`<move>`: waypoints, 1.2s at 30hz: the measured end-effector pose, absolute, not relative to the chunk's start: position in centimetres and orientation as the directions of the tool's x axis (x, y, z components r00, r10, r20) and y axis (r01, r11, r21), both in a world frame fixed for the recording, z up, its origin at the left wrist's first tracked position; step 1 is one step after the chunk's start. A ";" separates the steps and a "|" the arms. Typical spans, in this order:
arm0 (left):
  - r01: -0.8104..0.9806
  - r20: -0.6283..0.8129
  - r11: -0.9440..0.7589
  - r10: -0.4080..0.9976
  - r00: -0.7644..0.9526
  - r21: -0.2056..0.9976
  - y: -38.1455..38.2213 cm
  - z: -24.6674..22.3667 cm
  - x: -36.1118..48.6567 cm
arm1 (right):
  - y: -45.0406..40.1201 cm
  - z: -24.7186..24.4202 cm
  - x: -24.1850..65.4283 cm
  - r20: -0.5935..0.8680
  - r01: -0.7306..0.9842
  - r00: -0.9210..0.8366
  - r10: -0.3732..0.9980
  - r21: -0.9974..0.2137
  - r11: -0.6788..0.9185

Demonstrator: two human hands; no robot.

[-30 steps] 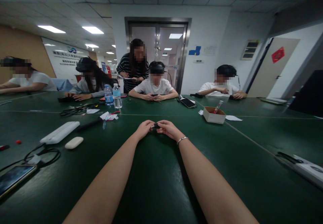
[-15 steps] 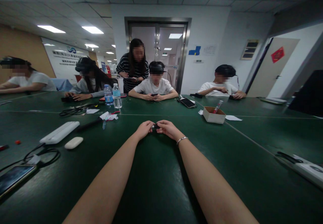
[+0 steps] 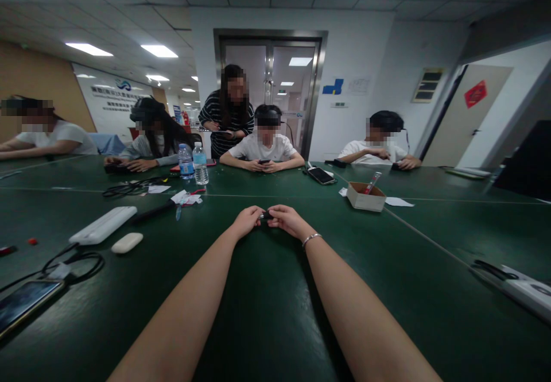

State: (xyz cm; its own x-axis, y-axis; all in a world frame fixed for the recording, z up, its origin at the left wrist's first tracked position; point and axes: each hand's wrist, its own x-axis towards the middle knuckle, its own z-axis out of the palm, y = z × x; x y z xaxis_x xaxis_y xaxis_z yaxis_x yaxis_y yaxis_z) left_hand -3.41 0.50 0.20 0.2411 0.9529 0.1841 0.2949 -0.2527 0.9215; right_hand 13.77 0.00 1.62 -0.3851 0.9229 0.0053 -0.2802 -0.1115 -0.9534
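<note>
Fingers of the left hand (image 3: 247,222) and right hand (image 3: 287,221) pinch a small black thing (image 3: 267,215) between them — one at each side, likely to keep it steady. It is by the green worktop (image 3: 267,296) — I can't tell if they touch.

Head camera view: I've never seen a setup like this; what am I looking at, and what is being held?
There is no robot: these are a person's bare left hand and right hand, filmed by one camera worn on that person's head. Together the hands hold a small dark object with a shiny part, too small to identify. On the green table, toward the left, lie a phone, a rounded white case and a long white device. Farther away stand two bottles and, to the right, an open box.
</note>
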 end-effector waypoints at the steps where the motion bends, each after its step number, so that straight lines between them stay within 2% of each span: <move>1: 0.284 0.186 -0.251 0.954 0.236 0.925 0.4 0.3 -3.4 | 0.0 1.6 13.8 0.008 -0.285 -0.387 0.922 -0.952 -0.111; 9: 0.259 0.128 -0.192 0.961 0.245 0.947 0.4 0.6 -3.4 | 0.1 1.4 13.8 0.000 -0.304 -0.390 0.921 -0.944 -0.129; 20: 0.280 0.178 -0.236 0.960 0.218 0.931 0.1 0.7 -3.2 | 0.2 1.4 13.8 -0.003 -0.300 -0.376 0.927 -0.946 -0.125; 36: 0.289 0.165 -0.226 0.961 0.221 0.930 0.0 0.8 -3.1 | 0.4 1.2 13.9 0.006 -0.291 -0.370 0.929 -0.950 -0.109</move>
